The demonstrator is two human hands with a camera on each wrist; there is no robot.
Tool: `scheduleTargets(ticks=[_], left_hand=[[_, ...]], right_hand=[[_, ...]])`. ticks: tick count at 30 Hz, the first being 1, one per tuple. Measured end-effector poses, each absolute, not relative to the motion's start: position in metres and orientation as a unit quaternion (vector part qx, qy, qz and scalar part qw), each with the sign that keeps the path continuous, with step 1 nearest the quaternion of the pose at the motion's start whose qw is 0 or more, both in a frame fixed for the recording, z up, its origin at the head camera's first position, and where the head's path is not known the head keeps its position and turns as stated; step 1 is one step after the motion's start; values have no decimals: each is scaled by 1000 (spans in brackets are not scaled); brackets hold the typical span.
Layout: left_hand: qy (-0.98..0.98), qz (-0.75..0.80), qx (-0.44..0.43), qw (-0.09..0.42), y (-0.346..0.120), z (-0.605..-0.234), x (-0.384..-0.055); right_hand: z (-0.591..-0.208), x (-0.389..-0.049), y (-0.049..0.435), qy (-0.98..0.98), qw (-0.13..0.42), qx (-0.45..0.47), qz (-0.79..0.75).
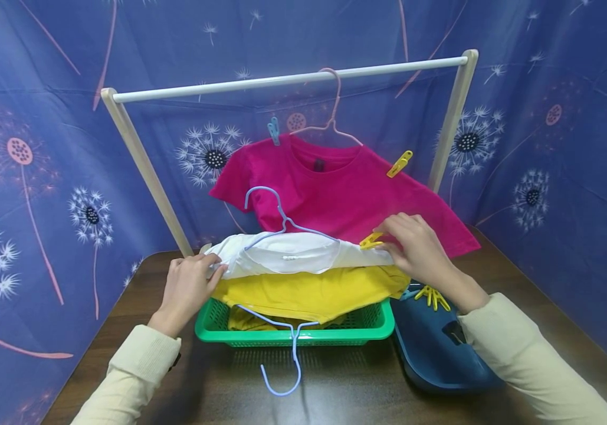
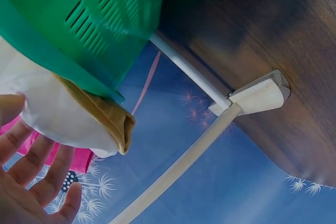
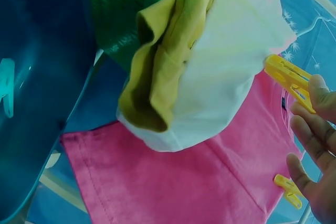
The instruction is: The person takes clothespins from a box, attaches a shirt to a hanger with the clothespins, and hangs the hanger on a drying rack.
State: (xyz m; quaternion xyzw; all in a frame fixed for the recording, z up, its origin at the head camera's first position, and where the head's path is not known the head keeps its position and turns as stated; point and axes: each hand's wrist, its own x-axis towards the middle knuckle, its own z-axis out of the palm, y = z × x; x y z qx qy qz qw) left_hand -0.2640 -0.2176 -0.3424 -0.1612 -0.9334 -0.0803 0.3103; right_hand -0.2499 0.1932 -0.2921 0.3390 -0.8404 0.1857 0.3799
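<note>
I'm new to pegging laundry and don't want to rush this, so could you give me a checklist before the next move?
1. Right hand pinches the yellow clothespin: ok.
2. Left hand holds the opposite shoulder of the white shirt: ok.
3. Upper blue hanger set in the shirt's neck: ok.
4. Clothespin fully clamped: its tip meets the shoulder, but cannot tell.
5. Hook over the white bar: not ok, it sits below.
6. Spare yellow clothespins by the right hand: ok.

White shirt (image 1: 303,265), yellow clip (image 1: 371,241) — magenta shirt (image 1: 335,189), yellow shirt (image 1: 308,289), green basket (image 1: 250,336) — blue backdrop (image 1: 149,47) with pink-and-white dandelions (image 1: 215,158)
</note>
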Motion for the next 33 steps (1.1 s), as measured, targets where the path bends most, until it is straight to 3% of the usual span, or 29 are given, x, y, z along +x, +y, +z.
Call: scheduleTargets(ticks=[14, 33], left_hand=[[-935, -88, -156, 305, -217, -345, -263], [-938, -94, -151, 299, -217, -345, -263]], right_hand=[[-295, -255, 185, -840, 381, 319, 217], [-304, -258, 184, -870, 321, 299, 227]])
